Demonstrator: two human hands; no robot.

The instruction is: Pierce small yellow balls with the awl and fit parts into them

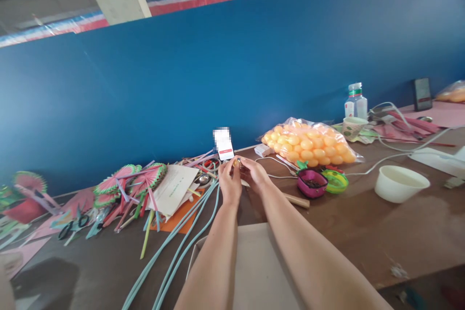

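My left hand [229, 180] and my right hand [254, 172] meet above the brown table [363, 232], fingers pinched together around a small yellowish object [236, 162] that I cannot make out. Light blue tubes [181, 247] run from under the hands toward the near edge. A white card with a red stripe [224, 147] stands just behind the fingertips. A wooden stick [296, 200] lies right of my right wrist.
Left are paper fans [123, 181], coloured strips and scissors [72, 226]. Right are a bag of orange balls [310, 144], a magenta dish [311, 183], a green dish [334, 180], a white bowl [399, 183], a paper cup [353, 127] and a bottle [356, 100]. A blue wall [232, 68] stands behind. A beige board [254, 266] lies near me.
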